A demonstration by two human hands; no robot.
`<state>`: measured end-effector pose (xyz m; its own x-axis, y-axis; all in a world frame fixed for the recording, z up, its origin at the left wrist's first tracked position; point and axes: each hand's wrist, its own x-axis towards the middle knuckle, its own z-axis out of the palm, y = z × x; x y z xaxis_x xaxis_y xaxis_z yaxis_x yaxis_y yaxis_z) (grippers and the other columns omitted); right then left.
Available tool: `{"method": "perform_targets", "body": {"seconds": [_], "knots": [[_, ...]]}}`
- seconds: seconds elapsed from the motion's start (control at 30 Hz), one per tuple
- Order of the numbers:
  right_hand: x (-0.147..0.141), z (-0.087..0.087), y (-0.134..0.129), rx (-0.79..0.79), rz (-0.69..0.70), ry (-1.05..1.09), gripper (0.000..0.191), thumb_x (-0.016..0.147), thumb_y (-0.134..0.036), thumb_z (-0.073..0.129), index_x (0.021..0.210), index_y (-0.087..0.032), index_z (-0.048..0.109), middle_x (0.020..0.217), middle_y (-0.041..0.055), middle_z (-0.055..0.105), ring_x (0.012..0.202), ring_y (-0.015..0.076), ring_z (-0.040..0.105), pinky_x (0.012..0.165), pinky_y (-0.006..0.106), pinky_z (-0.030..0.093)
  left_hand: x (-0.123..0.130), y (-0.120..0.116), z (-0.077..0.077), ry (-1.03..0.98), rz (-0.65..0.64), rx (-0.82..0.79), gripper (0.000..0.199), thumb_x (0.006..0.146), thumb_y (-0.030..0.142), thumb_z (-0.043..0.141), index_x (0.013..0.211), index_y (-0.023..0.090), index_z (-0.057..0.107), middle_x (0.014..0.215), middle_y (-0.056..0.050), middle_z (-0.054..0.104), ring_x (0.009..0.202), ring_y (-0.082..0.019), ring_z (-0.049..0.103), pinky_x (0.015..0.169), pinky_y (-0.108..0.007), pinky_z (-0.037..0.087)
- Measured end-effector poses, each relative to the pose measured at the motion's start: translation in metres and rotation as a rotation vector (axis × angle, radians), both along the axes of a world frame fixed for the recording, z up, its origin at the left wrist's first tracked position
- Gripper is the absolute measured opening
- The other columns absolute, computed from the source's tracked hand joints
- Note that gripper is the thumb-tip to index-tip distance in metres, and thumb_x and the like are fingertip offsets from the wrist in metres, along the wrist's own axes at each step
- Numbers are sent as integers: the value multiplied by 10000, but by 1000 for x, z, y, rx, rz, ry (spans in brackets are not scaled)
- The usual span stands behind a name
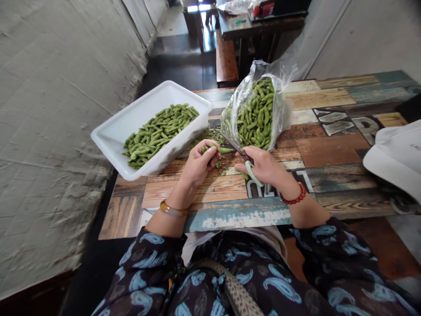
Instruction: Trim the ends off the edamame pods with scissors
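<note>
Between the thumb and fingers of my left hand [200, 161] is a green edamame pod [224, 150], pointing right. My right hand [263, 164] grips a pair of scissors [252, 173] with pale green handles; the dark blades reach up and left, close to the pod's tip. Another pod [243, 174] lies under my right hand, partly covered. Beyond my hands a clear plastic bag [281, 109] lies with its mouth toward me, full of edamame pods [259, 116]. Left of it, a white plastic tub [110, 131] holds many more pods [158, 136]. Small trimmings [210, 136] are scattered between tub and bag.
The table [332, 153] has a patchwork wood-pattern top. A white cap [397, 153] sits at its right side. A rough grey wall [49, 131] runs along the left. Farther off are a wooden bench [226, 59] and another table [259, 28] with items on it.
</note>
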<state>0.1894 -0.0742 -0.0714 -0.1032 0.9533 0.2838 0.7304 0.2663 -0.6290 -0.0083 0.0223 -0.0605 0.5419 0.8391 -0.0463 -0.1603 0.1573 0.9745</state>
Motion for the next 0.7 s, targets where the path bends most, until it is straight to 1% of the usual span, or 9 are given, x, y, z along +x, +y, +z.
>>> {"method": "perform_targets", "body": {"seconds": [0.07,0.17,0.33,0.53,0.7], "knots": [[0,-1,0,0,-33,0,264,905,-387,663,1059,-184,594,972,84,608,866,243,593,773,360,477,-1,2,1,-74,29,-113,257,757,345,744,887,190,586,679,26,623,457,-59,400,432,-191,235],[0,-3,0,-12,-30,-50,333,888,-416,679,1107,-180,597,969,75,577,797,224,570,732,362,484,-2,3,4,-123,61,-168,293,724,331,758,878,183,557,705,22,653,446,-48,408,409,-176,209],[-2,-4,0,-1,-15,-93,354,867,-435,708,1106,-197,598,966,70,574,832,237,578,737,369,485,0,0,6,-131,53,-144,293,727,331,760,873,175,559,700,11,670,446,-49,418,405,-175,192],[-4,-3,0,24,11,-70,310,903,-451,663,1063,-197,588,945,75,575,855,248,579,757,381,490,3,-5,2,-115,4,-90,263,758,335,741,880,166,580,703,1,677,453,-47,417,427,-183,224],[-5,-3,-1,45,25,-57,270,920,-450,642,1003,-204,568,910,70,573,828,244,567,752,382,489,4,-6,1,-105,1,-123,283,743,343,753,880,172,574,705,4,675,451,-48,421,416,-177,215]]}}
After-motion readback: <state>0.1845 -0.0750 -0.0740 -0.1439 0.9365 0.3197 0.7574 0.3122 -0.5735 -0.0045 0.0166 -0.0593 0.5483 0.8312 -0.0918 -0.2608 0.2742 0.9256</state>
